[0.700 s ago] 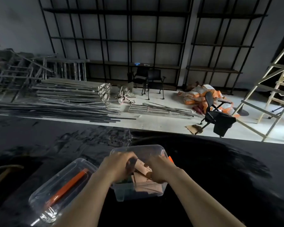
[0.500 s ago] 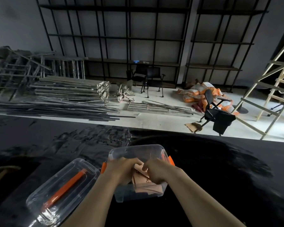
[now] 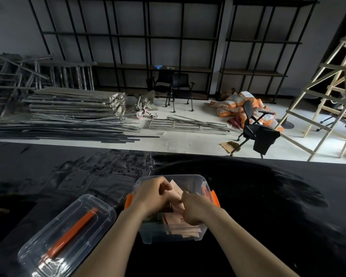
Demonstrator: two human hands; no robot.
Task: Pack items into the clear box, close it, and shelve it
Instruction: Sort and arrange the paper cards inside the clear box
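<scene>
The clear box (image 3: 188, 177) with orange side latches stands open on the black table, close in front of me. Both hands are inside it. My left hand (image 3: 152, 193) and my right hand (image 3: 192, 206) pinch the same pale pink paper packet (image 3: 176, 191) between them, over more pink packets (image 3: 183, 228) lying in the box's near end. A dark greenish item lies under my left wrist, mostly hidden. The box's clear lid (image 3: 68, 234) with an orange handle lies upside down to the left.
The glossy black table (image 3: 268, 196) spreads wide around the box. Beyond its far edge stand black metal shelves (image 3: 128, 37) along the wall, piled metal bars at left, an office chair (image 3: 254, 130), orange sacks and a wooden ladder (image 3: 332, 92) at right.
Both hands have shifted slightly toward the far end of the box with the pink packet held between them. The box and lid have not moved.
</scene>
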